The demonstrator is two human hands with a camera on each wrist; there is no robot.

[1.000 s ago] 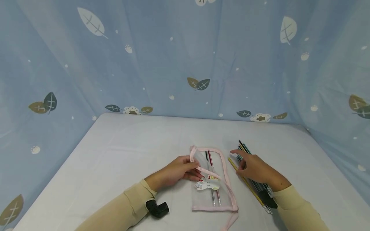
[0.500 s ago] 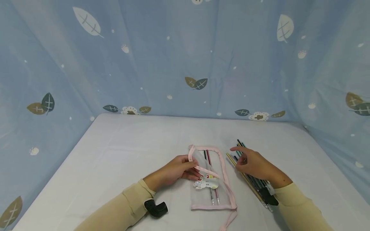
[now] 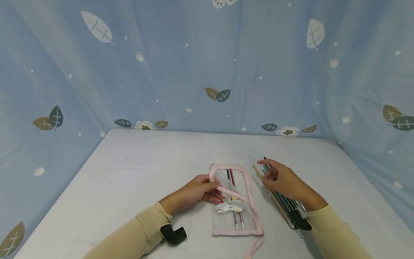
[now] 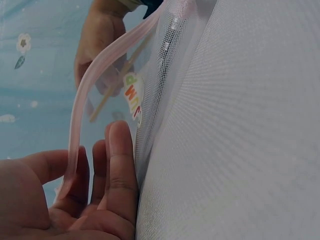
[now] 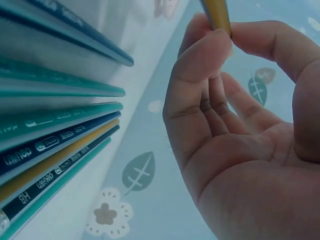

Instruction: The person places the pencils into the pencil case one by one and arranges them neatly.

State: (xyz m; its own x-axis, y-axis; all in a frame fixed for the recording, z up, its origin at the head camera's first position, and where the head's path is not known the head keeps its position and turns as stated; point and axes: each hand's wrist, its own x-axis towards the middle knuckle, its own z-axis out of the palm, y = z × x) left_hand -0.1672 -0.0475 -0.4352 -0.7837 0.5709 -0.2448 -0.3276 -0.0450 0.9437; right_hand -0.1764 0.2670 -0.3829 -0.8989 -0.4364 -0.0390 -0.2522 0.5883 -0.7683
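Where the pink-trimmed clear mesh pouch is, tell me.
In the head view, the pouch lies right of centre, between the left hand, which holds it, and the right hand.

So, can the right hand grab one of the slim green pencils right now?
Probably not yet: the right hand pinches a slim yellow pencil, though the slim green pencils lie close by.

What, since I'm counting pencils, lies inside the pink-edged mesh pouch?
Inside the pouch show a dark-topped pencil and a red-topped pencil. The JUMP label covers their middle stretch; anything else hidden by it or the left hand cannot be seen.
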